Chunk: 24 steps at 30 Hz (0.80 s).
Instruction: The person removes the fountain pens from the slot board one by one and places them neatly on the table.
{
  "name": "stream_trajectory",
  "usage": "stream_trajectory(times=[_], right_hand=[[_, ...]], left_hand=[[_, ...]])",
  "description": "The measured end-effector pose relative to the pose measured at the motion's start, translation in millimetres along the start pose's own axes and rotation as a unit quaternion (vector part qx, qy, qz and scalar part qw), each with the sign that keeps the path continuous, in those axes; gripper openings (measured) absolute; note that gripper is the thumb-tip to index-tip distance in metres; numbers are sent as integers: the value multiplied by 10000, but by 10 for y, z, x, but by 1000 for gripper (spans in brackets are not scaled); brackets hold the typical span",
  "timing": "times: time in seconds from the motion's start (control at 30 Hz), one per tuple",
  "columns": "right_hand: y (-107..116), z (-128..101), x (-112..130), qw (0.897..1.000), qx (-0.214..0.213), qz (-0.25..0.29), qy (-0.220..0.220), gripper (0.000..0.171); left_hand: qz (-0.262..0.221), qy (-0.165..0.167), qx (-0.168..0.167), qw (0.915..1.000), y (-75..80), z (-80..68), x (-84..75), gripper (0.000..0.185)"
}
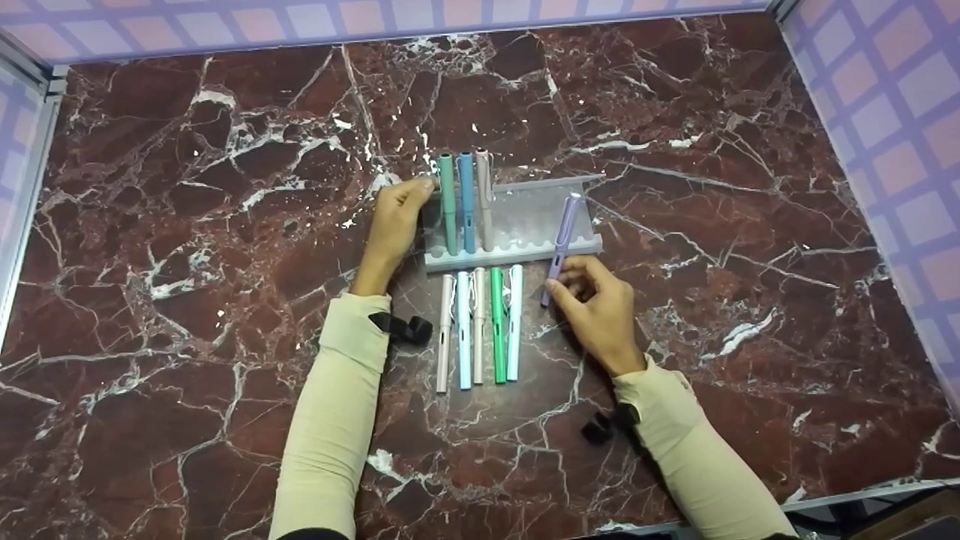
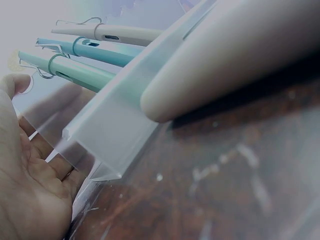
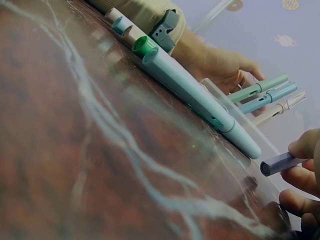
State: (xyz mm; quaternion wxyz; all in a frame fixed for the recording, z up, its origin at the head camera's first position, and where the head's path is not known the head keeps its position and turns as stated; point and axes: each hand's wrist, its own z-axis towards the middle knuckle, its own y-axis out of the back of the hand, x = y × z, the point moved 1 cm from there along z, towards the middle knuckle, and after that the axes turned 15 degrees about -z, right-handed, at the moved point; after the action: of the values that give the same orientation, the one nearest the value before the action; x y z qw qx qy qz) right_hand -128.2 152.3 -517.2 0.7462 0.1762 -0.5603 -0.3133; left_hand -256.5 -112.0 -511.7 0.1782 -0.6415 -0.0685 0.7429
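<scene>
A clear pen stand (image 1: 536, 217) with a notched front ledge lies on the marbled table. Three capped pens lean in its left slots: a sage green pen (image 1: 448, 202), a blue pen (image 1: 467, 202) and a beige pen (image 1: 484, 210). My left hand (image 1: 396, 221) holds the stand by its left edge; in the left wrist view its fingers show through the clear panel (image 2: 55, 125). Between thumb and fingers, my right hand (image 1: 606, 311) pinches the lower end of a purple pen (image 1: 568, 221), which slants across the stand's right end. The right wrist view shows that pen's end (image 3: 280, 164).
Several pens lie side by side in front of the stand, among them a green pen (image 1: 498, 330), a pale blue pen (image 1: 514, 322) and a pinkish pen (image 1: 445, 337). Patterned panels (image 1: 885, 90) border the table at the back and sides.
</scene>
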Motion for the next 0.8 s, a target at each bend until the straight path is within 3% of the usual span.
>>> stream_trajectory(times=[0.53,0.8], right_hand=[[37,-77,18,9996,294,27,44,21],[61,-187,60,9989,457,-133,-32,22]], left_hand=[[18,-147,-72,9999,-1,3,13,34],[42,-22,-29,10000,-14,7,5,34]])
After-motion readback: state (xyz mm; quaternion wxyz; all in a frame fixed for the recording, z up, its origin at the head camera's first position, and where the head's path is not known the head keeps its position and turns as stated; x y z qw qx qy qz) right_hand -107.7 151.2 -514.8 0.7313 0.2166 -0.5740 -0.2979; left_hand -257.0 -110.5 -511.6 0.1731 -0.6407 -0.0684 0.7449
